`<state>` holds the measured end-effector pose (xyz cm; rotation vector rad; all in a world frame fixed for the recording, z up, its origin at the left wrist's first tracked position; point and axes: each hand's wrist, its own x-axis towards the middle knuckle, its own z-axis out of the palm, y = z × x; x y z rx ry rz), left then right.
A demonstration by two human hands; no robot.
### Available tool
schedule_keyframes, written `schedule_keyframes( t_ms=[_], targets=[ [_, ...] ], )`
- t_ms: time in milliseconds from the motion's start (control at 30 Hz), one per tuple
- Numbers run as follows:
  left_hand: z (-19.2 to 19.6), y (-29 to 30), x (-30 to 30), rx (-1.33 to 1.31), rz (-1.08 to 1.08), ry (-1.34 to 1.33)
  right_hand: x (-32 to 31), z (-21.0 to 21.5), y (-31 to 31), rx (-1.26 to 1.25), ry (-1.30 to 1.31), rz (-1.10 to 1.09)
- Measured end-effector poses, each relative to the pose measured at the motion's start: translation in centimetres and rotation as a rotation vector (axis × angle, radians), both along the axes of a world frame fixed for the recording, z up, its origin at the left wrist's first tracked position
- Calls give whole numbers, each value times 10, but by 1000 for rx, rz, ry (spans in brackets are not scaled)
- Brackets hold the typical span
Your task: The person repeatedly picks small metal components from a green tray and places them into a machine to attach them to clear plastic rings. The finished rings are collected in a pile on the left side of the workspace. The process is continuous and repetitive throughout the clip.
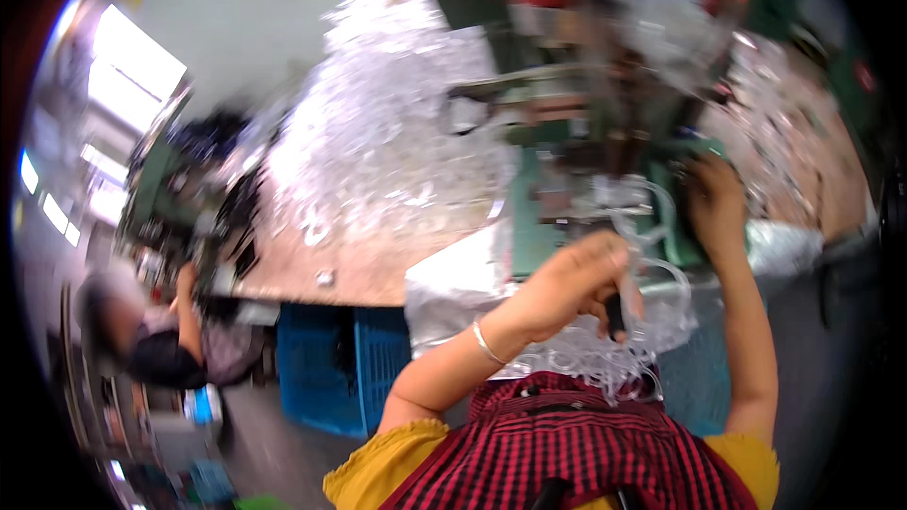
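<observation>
Left hand (576,288) is closed in a fist round a small dark tool or handle and a loop of clear plastic tubing (652,269); the tubing runs up from the fist toward the green machine (605,198) and down into a tangle of clear strands (605,359) lying in the lap, over the red checked apron (567,444); right hand (713,198) is up on the machine bed, fingers curled against something there, but blur hides whether it is gripping or just pressing; cannot tell. Tubing looks light, thin-walled and springy, probably slick; it should bend freely but kink if pinched hard, so best taken near the end being worked, between thumb and fingers, not mid-loop where it will whip around. Outward: a big heap of clear plastic pieces (378,132) on the brown bench (359,269), left of the machine; more of the same at the right; blue crates (331,368) under the bench; another person (142,340) works at far left.
</observation>
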<state>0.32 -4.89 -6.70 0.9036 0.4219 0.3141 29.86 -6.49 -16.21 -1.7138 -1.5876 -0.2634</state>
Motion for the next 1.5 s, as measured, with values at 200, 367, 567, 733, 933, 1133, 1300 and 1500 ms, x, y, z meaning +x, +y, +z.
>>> schedule_keyframes(
  t_ms=[200,367,567,733,933,1133,1300,1500],
  targets=[
    [-67,12,-114,880,1043,570,7,-23,-59,292,1032,-86],
    [-69,128,-245,1301,1214,984,-31,17,-3,109,1008,-172],
    [-96,187,-312,1572,515,1197,-42,28,-7,106,906,-15],
    [-131,162,-287,1473,846,1091,-27,12,-73,150,590,-245],
    [-105,139,-227,1739,1332,1027,-40,64,-92,56,728,-41],
    [-67,120,-114,1131,1261,242,-75,110,0,-85,842,376],
    [-95,78,-86,820,1306,160,-101,93,8,-1,1022,408],
    [16,45,-34,1105,1146,-452,-95,106,7,-91,1046,442]
  ],
)
